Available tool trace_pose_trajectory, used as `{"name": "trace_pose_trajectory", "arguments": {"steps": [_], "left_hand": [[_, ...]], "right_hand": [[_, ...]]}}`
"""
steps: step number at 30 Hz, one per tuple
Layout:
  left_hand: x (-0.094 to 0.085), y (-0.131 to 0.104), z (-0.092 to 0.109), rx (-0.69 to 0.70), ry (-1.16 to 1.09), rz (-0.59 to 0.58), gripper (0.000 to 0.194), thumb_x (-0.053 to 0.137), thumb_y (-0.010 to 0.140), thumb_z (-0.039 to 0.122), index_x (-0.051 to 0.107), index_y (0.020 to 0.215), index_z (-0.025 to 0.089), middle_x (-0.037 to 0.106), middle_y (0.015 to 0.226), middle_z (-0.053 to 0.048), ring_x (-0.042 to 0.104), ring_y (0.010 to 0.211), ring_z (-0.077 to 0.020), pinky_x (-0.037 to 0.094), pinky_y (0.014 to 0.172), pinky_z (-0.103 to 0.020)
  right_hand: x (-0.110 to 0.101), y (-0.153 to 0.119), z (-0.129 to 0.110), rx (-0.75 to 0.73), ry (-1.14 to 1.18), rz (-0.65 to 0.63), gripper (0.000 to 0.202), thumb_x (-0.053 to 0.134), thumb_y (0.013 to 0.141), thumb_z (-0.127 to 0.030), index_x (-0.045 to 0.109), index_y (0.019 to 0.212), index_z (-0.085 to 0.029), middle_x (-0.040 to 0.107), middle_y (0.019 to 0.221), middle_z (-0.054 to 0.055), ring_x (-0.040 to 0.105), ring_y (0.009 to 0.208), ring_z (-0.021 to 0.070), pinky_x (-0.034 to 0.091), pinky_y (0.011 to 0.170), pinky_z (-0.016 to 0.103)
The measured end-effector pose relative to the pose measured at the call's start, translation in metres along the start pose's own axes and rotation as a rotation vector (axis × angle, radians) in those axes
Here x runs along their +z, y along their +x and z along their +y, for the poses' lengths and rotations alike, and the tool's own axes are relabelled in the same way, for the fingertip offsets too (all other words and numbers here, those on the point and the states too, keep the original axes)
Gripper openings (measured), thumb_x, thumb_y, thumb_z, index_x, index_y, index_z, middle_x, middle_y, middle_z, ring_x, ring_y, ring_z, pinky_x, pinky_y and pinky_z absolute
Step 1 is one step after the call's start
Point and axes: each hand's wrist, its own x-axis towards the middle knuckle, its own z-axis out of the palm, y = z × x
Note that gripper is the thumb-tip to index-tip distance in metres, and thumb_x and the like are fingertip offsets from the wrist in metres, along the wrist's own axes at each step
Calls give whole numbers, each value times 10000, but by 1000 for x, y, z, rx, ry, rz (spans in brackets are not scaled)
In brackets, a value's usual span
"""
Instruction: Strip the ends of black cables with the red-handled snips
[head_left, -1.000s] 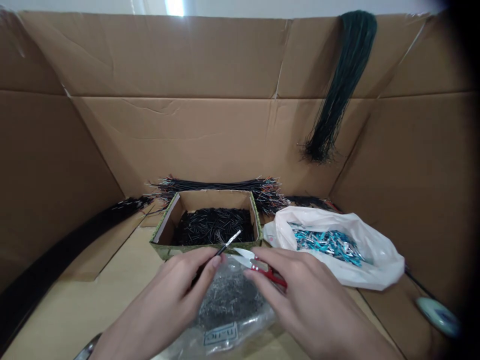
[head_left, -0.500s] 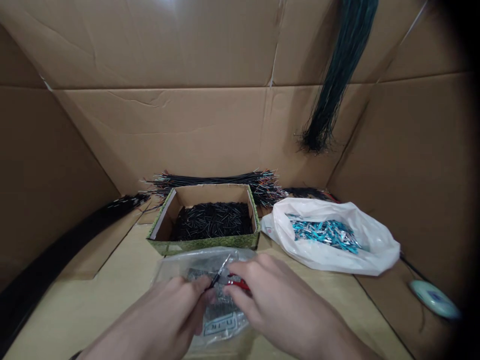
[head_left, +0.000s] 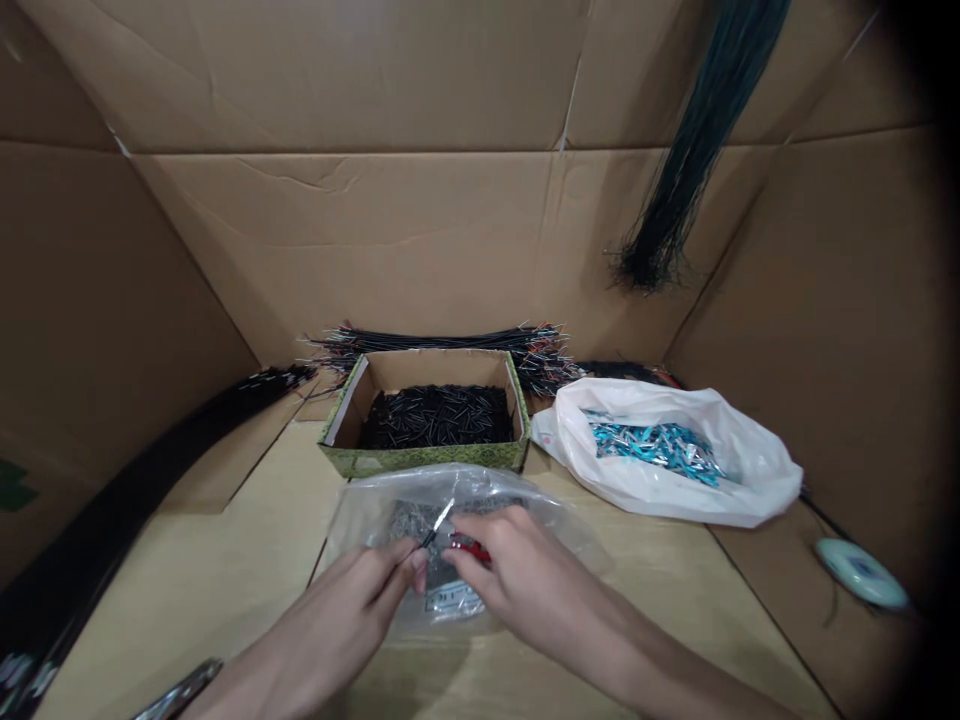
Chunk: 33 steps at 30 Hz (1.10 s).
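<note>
My left hand (head_left: pixel 382 580) is closed on a short black cable (head_left: pixel 430 538), pinched between thumb and fingertips. A whitish end (head_left: pixel 445 514) of the cable points up and to the right. In my right hand (head_left: pixel 499 565) is a small red-handled tool (head_left: pixel 471 547); its handles show between thumb and fingers, and its working end is hidden. The hands face each other, a small gap apart, above a clear plastic bag (head_left: pixel 360 510) of small grey metal pieces with a printed label (head_left: pixel 454 598).
Behind the bag stands a green-sided cardboard box (head_left: pixel 420 460) of short black tubes. Bundled black cables (head_left: pixel 442 340) lie behind it. A white bag (head_left: pixel 757 480) of blue and silver pieces sits right. Dark wires (head_left: pixel 675 200) hang above, and a pale green oval object (head_left: pixel 861 572) lies far right.
The view has shifted, so the box and bags appear higher and slightly to the right. Both hands keep their hold, close together over the clear bag.
</note>
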Motion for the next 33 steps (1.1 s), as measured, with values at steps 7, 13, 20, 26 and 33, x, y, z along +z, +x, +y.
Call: {"name": "trace_pose_trajectory", "arguments": {"steps": [7, 13, 20, 26, 33], "left_hand": [[2, -4, 5, 40, 69, 37, 444, 272, 1060, 400, 645, 923, 202, 691, 834, -59, 649, 808, -255, 463, 761, -365], [3, 0, 0, 56, 60, 93, 441, 328, 1040, 388, 680, 878, 179, 699, 826, -85, 635, 810, -261, 445, 785, -377], [-2, 4, 4, 34, -120, 34, 474, 347, 1035, 473, 709, 891, 203, 647, 822, -36, 594, 822, -238, 444, 768, -339], [0, 15, 5, 13, -378, -134, 484, 308, 1012, 570, 570, 867, 191, 303, 575, 80, 307, 504, -129, 294, 486, -228], [7, 22, -11, -2, -528, -151, 442, 274, 997, 629, 455, 943, 230, 230, 592, 106, 155, 481, -116, 189, 434, -216]], "right_hand": [[16, 5, 1, -32, -88, 8, 164, 559, 958, -232, 699, 883, -194, 710, 751, 42, 654, 724, 194, 392, 604, 277], [22, 7, 3, -65, -151, -8, 215, 496, 959, -154, 707, 917, -144, 730, 794, 82, 648, 651, 184, 387, 600, 295], [11, 0, 12, 15, -133, 35, 153, 605, 948, -284, 710, 889, -191, 705, 802, 70, 667, 785, 219, 442, 662, 294], [9, -1, 0, -19, -110, 28, 212, 525, 990, -225, 715, 898, -201, 708, 779, 43, 662, 767, 193, 421, 656, 278], [15, -10, 10, 26, -163, 34, 213, 515, 965, -211, 715, 927, -151, 706, 783, 83, 652, 696, 209, 390, 607, 300]]}}
